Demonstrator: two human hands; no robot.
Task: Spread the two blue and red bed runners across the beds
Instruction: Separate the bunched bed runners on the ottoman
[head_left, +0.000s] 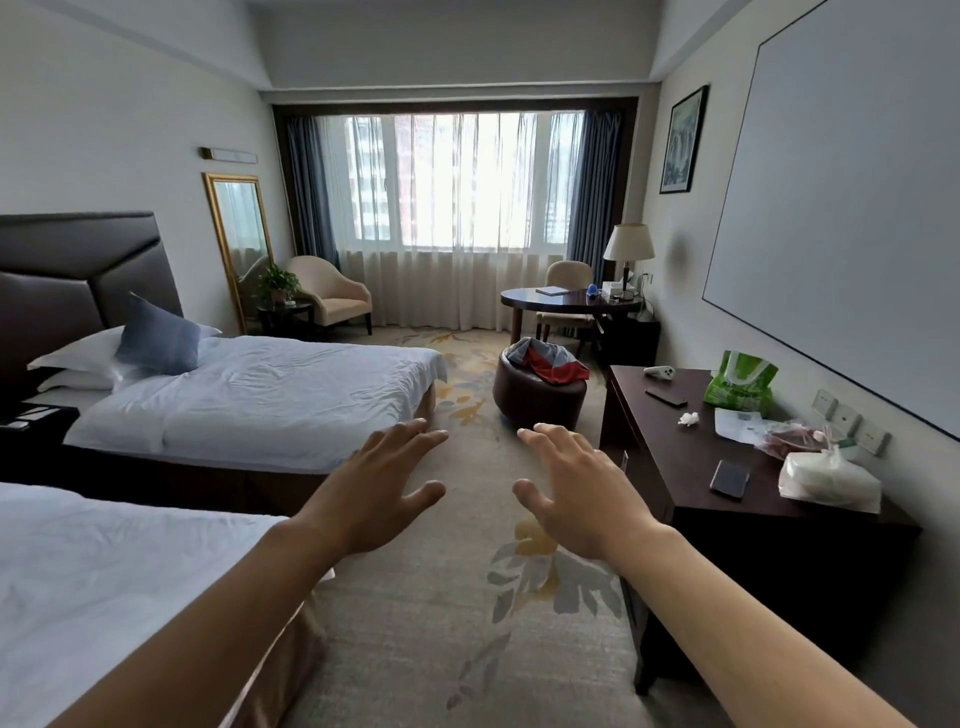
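The blue and red bed runners lie bunched in a heap on a round dark brown ottoman in the aisle, well beyond my hands. Two beds with white covers stand on the left: the far bed and the near bed at the lower left. My left hand and my right hand are stretched out in front of me above the carpet, palms down, fingers spread, holding nothing.
A dark wooden desk along the right wall carries phones, a green bag and plastic bags. A round table, chairs and a lamp stand by the window. The patterned carpet aisle runs between beds and desk.
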